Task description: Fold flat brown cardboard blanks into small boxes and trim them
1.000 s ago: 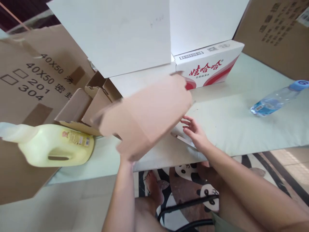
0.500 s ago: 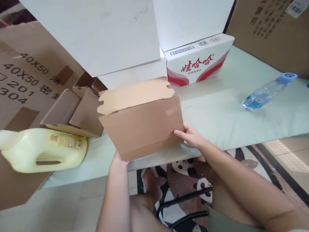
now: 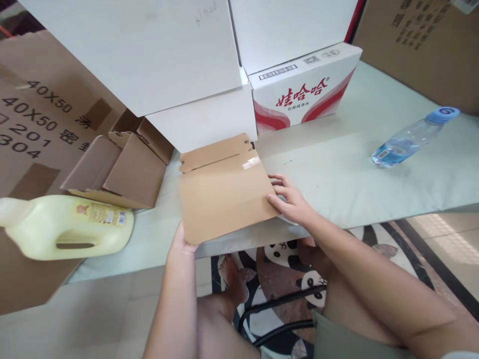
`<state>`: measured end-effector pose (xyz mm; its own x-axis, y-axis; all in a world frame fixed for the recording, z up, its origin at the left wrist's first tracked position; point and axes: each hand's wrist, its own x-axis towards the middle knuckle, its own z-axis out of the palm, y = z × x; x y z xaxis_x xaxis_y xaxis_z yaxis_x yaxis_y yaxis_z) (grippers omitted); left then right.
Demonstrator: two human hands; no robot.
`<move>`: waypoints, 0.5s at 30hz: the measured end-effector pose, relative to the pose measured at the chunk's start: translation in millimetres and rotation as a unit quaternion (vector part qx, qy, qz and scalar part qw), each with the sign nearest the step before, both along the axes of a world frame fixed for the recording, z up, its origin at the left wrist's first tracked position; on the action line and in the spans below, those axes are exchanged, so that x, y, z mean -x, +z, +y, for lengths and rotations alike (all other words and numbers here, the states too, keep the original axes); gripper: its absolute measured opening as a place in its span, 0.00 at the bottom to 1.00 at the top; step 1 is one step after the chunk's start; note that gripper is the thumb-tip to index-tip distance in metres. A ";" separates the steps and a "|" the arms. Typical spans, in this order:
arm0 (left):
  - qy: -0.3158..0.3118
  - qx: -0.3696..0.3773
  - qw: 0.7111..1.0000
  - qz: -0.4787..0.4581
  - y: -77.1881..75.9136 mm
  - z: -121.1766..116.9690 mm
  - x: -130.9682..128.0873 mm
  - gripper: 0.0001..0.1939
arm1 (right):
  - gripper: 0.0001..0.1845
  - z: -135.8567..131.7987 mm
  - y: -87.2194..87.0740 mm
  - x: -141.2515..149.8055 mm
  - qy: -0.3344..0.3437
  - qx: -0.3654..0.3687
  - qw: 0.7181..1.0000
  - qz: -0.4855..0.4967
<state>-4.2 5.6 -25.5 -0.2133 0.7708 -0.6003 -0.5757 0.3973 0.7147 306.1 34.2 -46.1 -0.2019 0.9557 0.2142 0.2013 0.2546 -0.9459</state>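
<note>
A brown cardboard box (image 3: 226, 194) is tilted over the table's near edge, its broad face up and a notched flap (image 3: 215, 152) at its far end. A shiny strip of tape (image 3: 250, 163) shows near the far right corner. My left hand (image 3: 182, 239) grips the near left corner, with its fingers hidden beneath. At the right edge, my right hand (image 3: 290, 199) holds the box lightly, thumb on the edge and fingers curved along the side.
Left of the box are an open cardboard carton (image 3: 130, 172) and a pale yellow jug (image 3: 71, 229) lying on its side. White boxes (image 3: 299, 99) stand at the back. A water bottle (image 3: 407, 139) lies to the right on the table (image 3: 337, 174).
The box has turned and tipped flatter, so its far flap has swung down and right, nearly level with its face. My right hand's fingers have loosened and show more along the edge.
</note>
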 end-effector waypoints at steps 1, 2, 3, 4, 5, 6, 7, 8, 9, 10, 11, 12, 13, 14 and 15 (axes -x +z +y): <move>0.011 0.017 1.000 0.006 3.2 0.4 -5.1 0.13 | 0.16 0.2 1.0 1.1 -0.009 0.056 0.997 0.043; 0.019 0.024 0.999 0.009 6.7 0.8 -10.6 0.13 | 0.15 0.4 2.3 2.0 -0.014 0.117 0.989 0.092; 0.028 0.022 0.999 0.010 10.1 1.1 -16.0 0.13 | 0.17 0.6 3.8 2.8 -0.015 0.174 0.975 0.139; 0.035 0.007 0.999 0.008 13.1 1.2 -21.0 0.13 | 0.22 0.7 5.3 3.3 -0.012 0.219 0.959 0.178; 0.040 -0.014 0.999 0.006 15.6 1.1 -25.2 0.12 | 0.27 0.8 6.5 3.5 -0.009 0.245 0.948 0.203; 0.047 -0.033 0.998 0.002 17.4 0.7 -28.6 0.11 | 0.28 0.8 7.3 3.3 -0.008 0.250 0.945 0.210; 0.056 -0.049 0.997 0.001 18.6 0.1 -31.0 0.10 | 0.27 0.9 7.8 2.8 -0.013 0.237 0.950 0.203; 0.067 -0.059 0.996 0.005 19.3 -0.7 -32.5 0.09 | 0.23 1.0 8.0 2.0 -0.019 0.215 0.958 0.189; 0.079 -0.063 0.995 0.013 19.6 -1.6 -33.4 0.09 | 0.19 1.2 7.9 1.0 -0.027 0.192 0.965 0.176; 0.088 -0.061 0.994 0.024 19.8 -2.4 -34.0 0.09 | 0.15 1.6 7.9 0.0 -0.035 0.177 0.969 0.168; 0.093 -0.054 0.993 0.038 19.9 -3.2 -34.6 0.09 | 0.13 2.1 8.1 -0.9 -0.039 0.177 0.968 0.171; 0.093 -0.044 0.993 0.054 19.8 -3.9 -35.6 0.08 | 0.11 2.7 8.8 -1.6 -0.040 0.194 0.963 0.185; 0.089 -0.037 0.993 0.070 19.8 -4.7 -37.1 0.08 | 0.09 3.3 10.0 -2.0 -0.041 0.221 0.952 0.207; 0.085 -0.033 0.992 0.085 19.7 -5.7 -39.3 0.07 | 0.08 3.8 11.8 -2.1 -0.040 0.250 0.939 0.234; 0.080 -0.032 0.991 0.098 19.4 -7.1 -42.1 0.06 | 0.10 4.3 14.0 -1.9 -0.036 0.273 0.925 0.261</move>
<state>37.9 -1.6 -6.2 -0.4444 0.7523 -0.4863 -0.4750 0.2624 0.8400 308.0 38.5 -32.1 -0.1379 0.9573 -0.2541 -0.3205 -0.2858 -0.9031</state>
